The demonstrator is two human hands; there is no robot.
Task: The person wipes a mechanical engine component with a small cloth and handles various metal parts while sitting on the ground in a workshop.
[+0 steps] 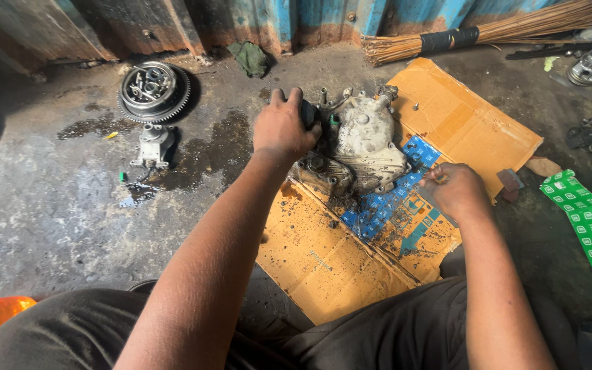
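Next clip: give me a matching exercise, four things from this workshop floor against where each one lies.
Things:
1. engine casing
2. toothed clutch wheel
3. broom
4. green printed strip

Places:
A. far right, on the bare floor
B. on the cardboard sheet, under the left hand
C. top right, along the blue wall
D. upper left, on the floor above a small metal part

Pairs: 1-B, 2-D, 3-C, 4-A
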